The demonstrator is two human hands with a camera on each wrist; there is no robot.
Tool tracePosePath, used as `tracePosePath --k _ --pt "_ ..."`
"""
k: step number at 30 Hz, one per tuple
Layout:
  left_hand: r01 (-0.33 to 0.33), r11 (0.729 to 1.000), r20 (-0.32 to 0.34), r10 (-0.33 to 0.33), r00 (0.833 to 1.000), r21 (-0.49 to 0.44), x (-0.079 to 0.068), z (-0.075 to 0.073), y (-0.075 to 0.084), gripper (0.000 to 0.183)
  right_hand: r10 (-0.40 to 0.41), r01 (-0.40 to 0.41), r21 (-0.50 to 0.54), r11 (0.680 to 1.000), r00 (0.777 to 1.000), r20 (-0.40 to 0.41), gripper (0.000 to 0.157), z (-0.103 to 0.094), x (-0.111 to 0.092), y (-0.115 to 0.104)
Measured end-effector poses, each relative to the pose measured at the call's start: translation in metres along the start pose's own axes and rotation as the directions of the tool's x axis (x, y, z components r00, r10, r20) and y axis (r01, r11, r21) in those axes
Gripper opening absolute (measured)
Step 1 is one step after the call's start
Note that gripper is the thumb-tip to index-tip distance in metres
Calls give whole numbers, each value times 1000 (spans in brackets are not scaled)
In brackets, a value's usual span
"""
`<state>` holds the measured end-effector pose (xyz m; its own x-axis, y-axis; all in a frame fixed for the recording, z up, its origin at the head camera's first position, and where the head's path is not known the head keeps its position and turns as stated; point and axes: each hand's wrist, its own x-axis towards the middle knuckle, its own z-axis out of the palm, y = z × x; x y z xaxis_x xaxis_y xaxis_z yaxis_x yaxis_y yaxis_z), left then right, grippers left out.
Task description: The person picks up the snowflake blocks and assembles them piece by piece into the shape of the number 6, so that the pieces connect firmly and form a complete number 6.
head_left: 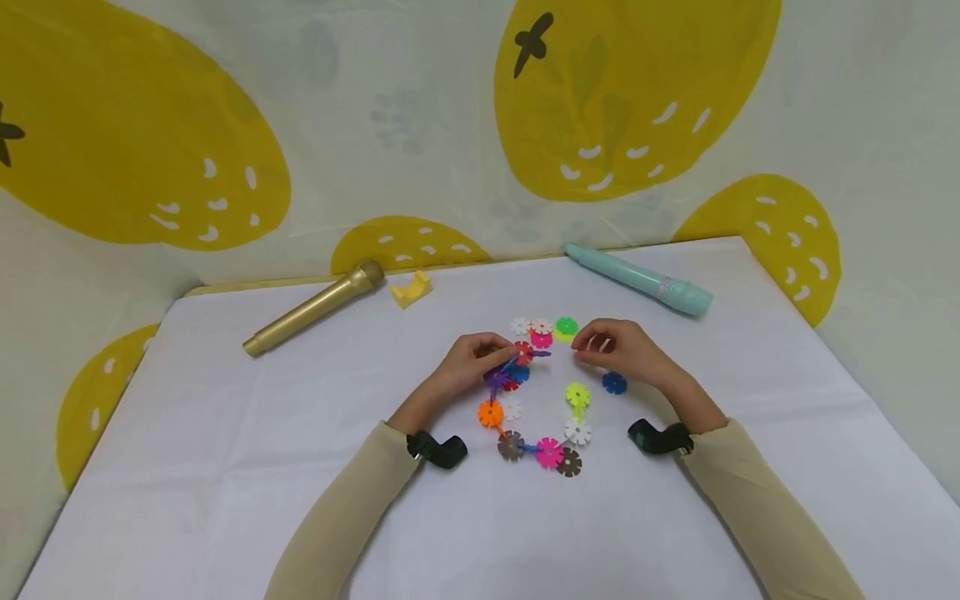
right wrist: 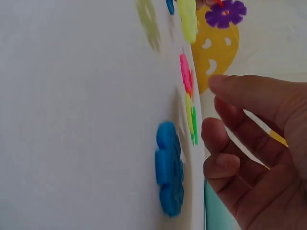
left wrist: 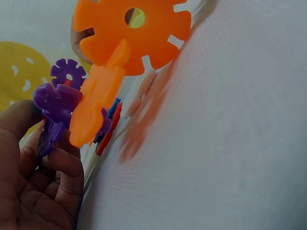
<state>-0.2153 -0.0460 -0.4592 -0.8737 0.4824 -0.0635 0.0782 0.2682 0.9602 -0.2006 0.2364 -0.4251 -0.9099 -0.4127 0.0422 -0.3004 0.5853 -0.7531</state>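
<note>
My left hand (head_left: 471, 360) pinches one end of a chain of interlocked snowflake discs, near a red disc (head_left: 522, 353) and a purple disc (left wrist: 47, 136). From there the chain curves through an orange disc (head_left: 491, 413), a brown disc (head_left: 512, 446) and a pink disc (head_left: 550, 452) to a yellow-green disc (head_left: 577, 395). Part of the held end is hidden by the fingers. My right hand (head_left: 626, 350) hovers beyond the chain's right end, fingers loosely bent, with nothing between thumb and fingertips. Nearest below it lies a loose blue disc (head_left: 614, 382).
Loose discs lie behind the chain, among them a green disc (head_left: 566, 326) and a white disc (head_left: 519, 327). A gold microphone (head_left: 315, 308) and a yellow bracket (head_left: 411, 289) lie back left. At the back right is a teal microphone (head_left: 637, 278). Patterned cloth hangs behind the white table (head_left: 225, 467).
</note>
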Motion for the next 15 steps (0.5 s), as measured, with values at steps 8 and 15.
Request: tracePosePath --k 8,15 --pt "-1 1000 4 1 1000 -6 -1 -2 2 23 88 -86 -35 996 995 57 16 -16 -4 7" --pt "8 1000 4 -8 1000 -18 -1 -2 3 23 94 -94 -13 995 962 256 19 -33 -10 13"
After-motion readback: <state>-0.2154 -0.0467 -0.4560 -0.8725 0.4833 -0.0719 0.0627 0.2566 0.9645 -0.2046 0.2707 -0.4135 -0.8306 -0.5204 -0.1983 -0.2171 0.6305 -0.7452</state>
